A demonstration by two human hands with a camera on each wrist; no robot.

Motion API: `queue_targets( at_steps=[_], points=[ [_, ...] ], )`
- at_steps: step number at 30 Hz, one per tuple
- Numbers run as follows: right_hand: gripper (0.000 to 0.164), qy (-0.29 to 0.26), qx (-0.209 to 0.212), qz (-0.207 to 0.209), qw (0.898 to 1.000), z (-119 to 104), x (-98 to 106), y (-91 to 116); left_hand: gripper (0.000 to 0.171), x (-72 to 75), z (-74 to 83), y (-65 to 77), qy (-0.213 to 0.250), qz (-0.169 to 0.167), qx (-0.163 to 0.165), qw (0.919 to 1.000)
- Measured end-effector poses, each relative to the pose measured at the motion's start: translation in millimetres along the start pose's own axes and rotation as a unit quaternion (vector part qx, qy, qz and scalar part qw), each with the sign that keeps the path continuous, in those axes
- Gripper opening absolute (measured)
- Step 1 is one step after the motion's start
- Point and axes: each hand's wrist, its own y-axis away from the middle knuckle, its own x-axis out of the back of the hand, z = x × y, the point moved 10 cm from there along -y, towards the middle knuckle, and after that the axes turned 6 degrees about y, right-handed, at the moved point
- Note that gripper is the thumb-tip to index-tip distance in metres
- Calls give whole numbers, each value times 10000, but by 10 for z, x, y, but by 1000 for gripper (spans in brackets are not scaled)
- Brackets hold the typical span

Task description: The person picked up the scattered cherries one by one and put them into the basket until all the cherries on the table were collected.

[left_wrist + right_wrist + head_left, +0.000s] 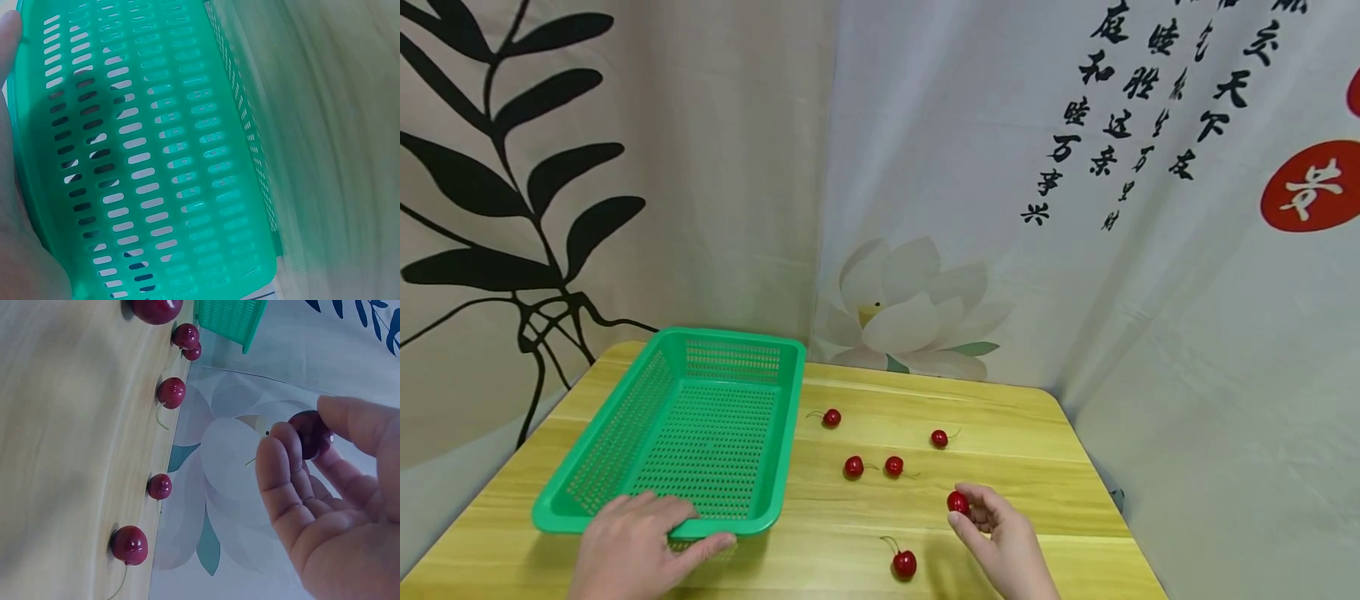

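A green plastic basket (722,433) with slotted walls stands on the left of the table. My left hand (636,542) grips its near rim, fingers over the edge and thumb on the outer side; the left wrist view shows the basket's perforated wall (144,156) close up. Between thumb and fingertips, my right hand (1000,533) pinches a dark red cherry (957,502) above the table. The right wrist view shows this held cherry (312,434) too, with the other fingers loosely bent. Nearest to that hand on the table lies another stemmed cherry (904,565).
More cherries lie scattered right of the basket: one far cherry (831,418), a right-hand one (939,438), and two side by side, a left cherry (853,467) and its neighbour (893,467). A printed curtain (917,167) hangs behind the wooden table (1037,467).
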Motion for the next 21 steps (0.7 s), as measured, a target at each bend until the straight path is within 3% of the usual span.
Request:
queue_targets(
  at_steps=[13, 21],
  points=[
    [29, -354, 108, -114, 9993, -107, 39, -153, 48, 6, 20, -13, -38, -118, 92, 9999],
    [29, -283, 461, -264, 9982, -289, 42, -291, 49, 39, 41, -23, 54, 114, -94, 9999]
  ],
)
